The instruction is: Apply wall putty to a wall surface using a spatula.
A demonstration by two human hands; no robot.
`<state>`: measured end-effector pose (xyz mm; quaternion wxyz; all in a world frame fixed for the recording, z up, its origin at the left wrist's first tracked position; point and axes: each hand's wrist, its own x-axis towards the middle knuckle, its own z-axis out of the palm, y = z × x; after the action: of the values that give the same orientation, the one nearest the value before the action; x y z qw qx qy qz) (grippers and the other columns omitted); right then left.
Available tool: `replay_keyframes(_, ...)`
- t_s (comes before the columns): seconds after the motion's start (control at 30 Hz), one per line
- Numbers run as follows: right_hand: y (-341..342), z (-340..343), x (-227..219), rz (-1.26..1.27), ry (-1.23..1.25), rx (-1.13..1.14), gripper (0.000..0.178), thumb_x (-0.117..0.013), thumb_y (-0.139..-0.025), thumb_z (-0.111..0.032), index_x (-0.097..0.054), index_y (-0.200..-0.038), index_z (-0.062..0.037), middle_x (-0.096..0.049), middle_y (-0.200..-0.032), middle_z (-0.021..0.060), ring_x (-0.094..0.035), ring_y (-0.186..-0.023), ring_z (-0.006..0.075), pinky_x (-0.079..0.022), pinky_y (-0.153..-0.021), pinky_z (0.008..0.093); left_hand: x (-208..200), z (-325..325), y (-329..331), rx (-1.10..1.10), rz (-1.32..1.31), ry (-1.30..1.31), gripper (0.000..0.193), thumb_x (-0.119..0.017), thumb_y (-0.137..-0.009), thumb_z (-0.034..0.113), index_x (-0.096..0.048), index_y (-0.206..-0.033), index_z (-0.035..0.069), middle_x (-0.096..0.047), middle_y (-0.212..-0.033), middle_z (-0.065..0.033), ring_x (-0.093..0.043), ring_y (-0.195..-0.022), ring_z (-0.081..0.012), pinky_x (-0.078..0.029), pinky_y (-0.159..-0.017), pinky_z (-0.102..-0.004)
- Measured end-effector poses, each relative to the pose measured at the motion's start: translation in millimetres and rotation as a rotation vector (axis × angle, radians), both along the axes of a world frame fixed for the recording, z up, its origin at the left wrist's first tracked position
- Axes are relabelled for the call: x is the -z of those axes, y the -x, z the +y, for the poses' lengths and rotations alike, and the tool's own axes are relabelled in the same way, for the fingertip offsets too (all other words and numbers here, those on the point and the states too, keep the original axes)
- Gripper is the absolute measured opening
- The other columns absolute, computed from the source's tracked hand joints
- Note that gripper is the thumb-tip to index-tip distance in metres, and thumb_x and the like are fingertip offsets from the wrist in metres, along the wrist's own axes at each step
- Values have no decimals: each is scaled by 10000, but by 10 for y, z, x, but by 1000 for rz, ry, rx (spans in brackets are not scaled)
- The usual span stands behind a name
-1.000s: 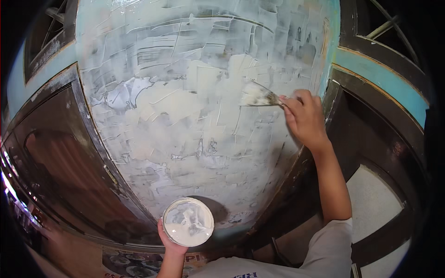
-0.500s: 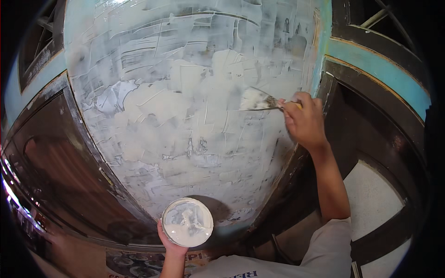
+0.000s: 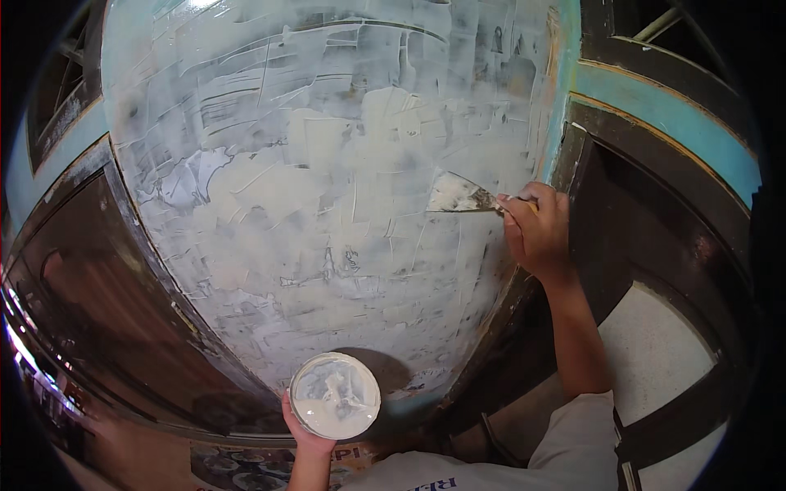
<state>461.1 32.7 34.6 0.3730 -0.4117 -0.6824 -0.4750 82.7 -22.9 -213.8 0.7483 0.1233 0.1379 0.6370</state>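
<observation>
My right hand (image 3: 539, 229) is closed round the yellowish handle of a putty knife (image 3: 460, 195), whose wide blade is smeared with off-white putty. The blade lies at the right-hand part of the wall (image 3: 344, 196), which is coated in streaky cream and grey-white patches; whether its whole edge touches cannot be made out. Low in front of the wall, my left hand (image 3: 309, 432) grips a round tub (image 3: 336, 394) from its left side and below. Wet off-white putty lies inside the tub, thickest on the near side. Most of the left fingers are hidden under it.
Dark wooden doors stand left (image 3: 74, 303) and right (image 3: 655, 237) of the wall, with worn frames and turquoise trim (image 3: 663, 114). A pale panel (image 3: 659, 352) sits low on the right. A printed mat (image 3: 246, 468) lies on the floor at the lower left.
My right hand and the putty knife have moved slightly down along the wall. The tub in my left hand sits a little further right in the picture, and the view has shifted slightly.
</observation>
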Motion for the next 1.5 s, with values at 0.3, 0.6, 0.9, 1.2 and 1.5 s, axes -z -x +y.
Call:
replay_keyframes(0.3,302,121,165,-23,101,40,407,-715,-703,-124,-656,-1076,-275,-553,-1037,50,-493,-843,269,-395,-741,384,51,43,-29,27,-51,59,602,-420,-914,519,-521,-1338,104,-540,-1350,-109,-503,-1226,-323,-396,-1046,-485)
replay_keyframes(0.6,346,149,251,-42,33,-29,425,-709,-705,-107,-644,-1098,-254,-550,-1047,51,-525,-809,249,-356,-712,395,-8,38,-86,49,-14,32,592,-410,-923,509,-517,-1342,104,-533,-1355,-110,-499,-1231,-326,-396,-1047,-487)
replay_keyframes(0.9,-67,-212,415,-40,36,172,363,-672,-771,-157,-614,-1119,-243,-550,-1039,57,-535,-949,245,-354,-755,420,4,8,-3,17,-18,16,591,-409,-925,513,-517,-1341,108,-529,-1361,-105,-494,-1240,-313,-389,-1053,-477)
replay_keyframes(1.2,410,-527,1046,582,314,-297,297,-594,-827,-130,-589,-1120,-81,-595,-976,131,-557,-916,306,-404,-771,404,55,5,81,74,-85,-29,574,-403,-944,500,-506,-1357,115,-514,-1384,-106,-480,-1264,-323,-374,-1076,-489)
replay_keyframes(1.5,1458,-559,1628,133,1078,-436,204,-654,-793,-232,-635,-965,-125,-591,-794,77,-606,-729,300,-484,-691,433,94,-20,75,67,-53,-13,606,-391,-933,519,-500,-1360,103,-511,-1387,-110,-477,-1271,-321,-368,-1085,-474)
